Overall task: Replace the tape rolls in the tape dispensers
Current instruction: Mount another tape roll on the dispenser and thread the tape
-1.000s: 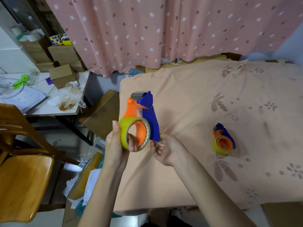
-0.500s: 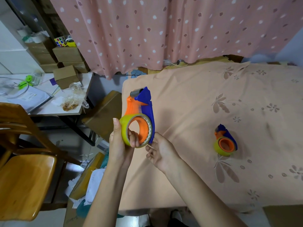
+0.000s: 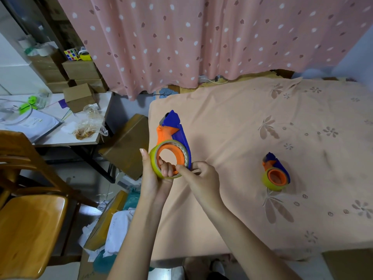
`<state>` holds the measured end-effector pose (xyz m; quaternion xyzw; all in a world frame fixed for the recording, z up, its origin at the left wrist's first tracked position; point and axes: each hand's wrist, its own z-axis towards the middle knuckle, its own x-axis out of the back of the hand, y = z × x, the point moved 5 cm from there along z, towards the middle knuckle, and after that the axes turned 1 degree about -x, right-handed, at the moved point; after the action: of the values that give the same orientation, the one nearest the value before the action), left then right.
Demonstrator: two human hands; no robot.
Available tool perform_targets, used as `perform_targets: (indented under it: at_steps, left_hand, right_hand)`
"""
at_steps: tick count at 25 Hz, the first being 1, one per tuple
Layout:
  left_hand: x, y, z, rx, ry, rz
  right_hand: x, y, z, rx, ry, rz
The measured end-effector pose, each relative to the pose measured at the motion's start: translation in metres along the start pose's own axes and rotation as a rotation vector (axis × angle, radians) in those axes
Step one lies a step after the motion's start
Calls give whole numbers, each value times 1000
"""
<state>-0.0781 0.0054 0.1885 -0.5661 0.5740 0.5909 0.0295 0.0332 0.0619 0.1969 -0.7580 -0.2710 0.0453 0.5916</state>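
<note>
An orange and blue tape dispenser (image 3: 171,136) carrying a yellow tape roll (image 3: 156,165) is held up over the near left corner of a table covered by a peach flowered cloth (image 3: 242,122); it is gripped by the left hand (image 3: 154,178), thumb laid along the roll's outer face and fingers hooked through the orange core. The roll's lower edge is pinched by the curled thumb and fingers of the right hand (image 3: 201,178). A second dispenser (image 3: 275,172) with its own yellow roll is laid on the cloth well to the right, and a wooden chair (image 3: 26,209), cardboard boxes (image 3: 80,71) and a spotted pink curtain (image 3: 201,37) are placed around.
</note>
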Motion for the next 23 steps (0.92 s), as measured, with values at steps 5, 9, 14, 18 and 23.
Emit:
perform_targets:
  at_steps: [5, 9, 14, 18, 23]
  left_hand:
    - [24, -18, 14, 66, -21, -10]
    - [35, -30, 21, 92, -195, 129]
    - [41, -50, 28, 183, -204, 447]
    - [39, -65, 29, 154, -55, 853]
    - [13, -127, 36, 244, -13, 840]
  right_hand:
    - [-8, 18, 14, -117, 58, -28]
    - [-14, 42, 18, -237, 95, 14]
    - [4, 63, 28, -260, 219, 20]
    - [41, 77, 39, -257, 264, -86]
    - [101, 106, 66, -282, 279, -213]
